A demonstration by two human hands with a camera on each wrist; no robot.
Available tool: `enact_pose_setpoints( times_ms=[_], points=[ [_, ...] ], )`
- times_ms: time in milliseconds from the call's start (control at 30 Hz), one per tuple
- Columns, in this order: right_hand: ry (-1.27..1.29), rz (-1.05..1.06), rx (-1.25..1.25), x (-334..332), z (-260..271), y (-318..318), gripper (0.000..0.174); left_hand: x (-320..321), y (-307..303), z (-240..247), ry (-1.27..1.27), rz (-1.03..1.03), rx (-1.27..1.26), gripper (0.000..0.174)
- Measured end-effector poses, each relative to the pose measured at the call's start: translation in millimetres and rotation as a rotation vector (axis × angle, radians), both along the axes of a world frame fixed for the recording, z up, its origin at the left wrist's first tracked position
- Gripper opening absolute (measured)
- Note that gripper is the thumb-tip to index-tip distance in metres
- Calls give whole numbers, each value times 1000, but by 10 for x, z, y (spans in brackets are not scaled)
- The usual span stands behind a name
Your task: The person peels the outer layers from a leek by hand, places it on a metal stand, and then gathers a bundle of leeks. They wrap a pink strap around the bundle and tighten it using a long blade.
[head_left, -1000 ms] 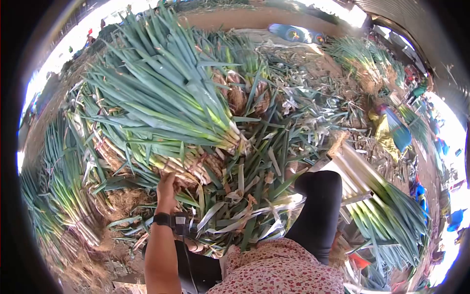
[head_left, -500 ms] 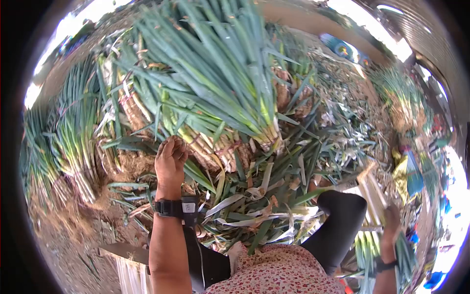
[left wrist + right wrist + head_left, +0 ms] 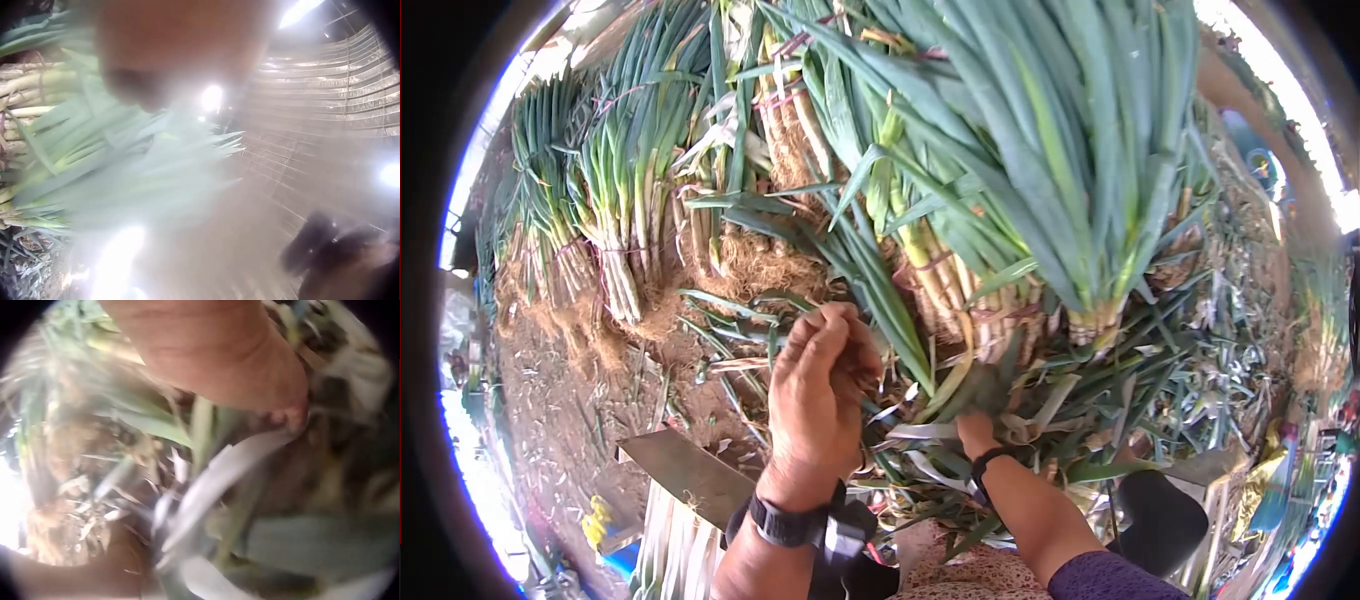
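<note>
The left hand point(image 3: 818, 385) is raised over leaf litter, its fingers loosely bent with nothing visible in them. In the left wrist view that hand point(image 3: 181, 50) is a blur near the top. A large leek bundle point(image 3: 1060, 150) lies on other tied leeks point(image 3: 945, 275) ahead and to the right. Low among loose leaves, the right hand point(image 3: 977, 432) reaches down near the tied stalks. In the right wrist view the right hand point(image 3: 219, 356) has its fingertips against a pale leaf strip point(image 3: 219, 475); whether it grips the strip cannot be told.
More leek bundles point(image 3: 625, 190) with roots stand at the left on bare soil point(image 3: 550, 400). A stool-like object with a flat top point(image 3: 685, 470) is at lower left. The person's dark-clad knee point(image 3: 1165, 520) is at lower right, and trimmed leaves point(image 3: 1200, 390) cover the ground.
The view has swung left, shifting the bundles rightward in it. The left hand has come away from the tied stalks. The right hand has moved from the far right into the central leaf litter.
</note>
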State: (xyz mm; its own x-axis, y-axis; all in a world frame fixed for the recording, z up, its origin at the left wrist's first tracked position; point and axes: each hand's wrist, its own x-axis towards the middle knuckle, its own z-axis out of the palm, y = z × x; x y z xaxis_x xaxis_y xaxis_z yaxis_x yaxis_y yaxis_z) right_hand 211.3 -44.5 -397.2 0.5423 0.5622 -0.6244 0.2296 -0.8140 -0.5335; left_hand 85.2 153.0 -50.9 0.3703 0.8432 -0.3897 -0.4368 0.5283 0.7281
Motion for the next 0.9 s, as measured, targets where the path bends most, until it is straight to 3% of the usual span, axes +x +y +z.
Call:
enact_pose_setpoints(
  times_ms=[33,67,133,233,367,467,533,567,633,667,700,733,833,900],
  points=[
    [-69,190,6,-129,-426,-237,34,26,-5,-17,14,-11,-9,13],
    [-53,99,-159,-277,-151,-281,45,60,-16,7,46,-6,-43,12],
    [40,378,-159,-306,-155,-339,50,109,-27,-22,54,-12,-55,12],
    [392,424,-327,-29,-194,-100,50,112,-41,-130,50,-56,-68,12],
    [201,425,-63,-179,-155,-411,45,70,-13,-176,127,7,-3,18],
    [412,297,219,-74,982,-485,40,74,-41,-111,312,157,154,28],
    [396,340,371,-26,1368,-577,38,-24,-28,-189,320,196,151,41],
    [383,361,449,-9,1514,-621,37,-128,-34,-406,389,175,353,43],
    [454,324,582,57,1776,-610,38,-102,-114,-412,265,176,335,47],
    [491,307,650,81,1905,-590,38,-45,-172,-375,78,175,110,49],
    [530,323,711,88,2075,-529,33,-8,-239,-400,-183,-74,140,54],
    [511,306,841,63,2164,-469,29,77,-400,-307,-335,-195,92,61],
    [412,368,850,25,2700,-364,24,69,-641,-158,-472,-521,201,59],
    [307,424,819,-97,3098,-334,22,32,-692,-24,-414,-588,168,54]
  ],
)
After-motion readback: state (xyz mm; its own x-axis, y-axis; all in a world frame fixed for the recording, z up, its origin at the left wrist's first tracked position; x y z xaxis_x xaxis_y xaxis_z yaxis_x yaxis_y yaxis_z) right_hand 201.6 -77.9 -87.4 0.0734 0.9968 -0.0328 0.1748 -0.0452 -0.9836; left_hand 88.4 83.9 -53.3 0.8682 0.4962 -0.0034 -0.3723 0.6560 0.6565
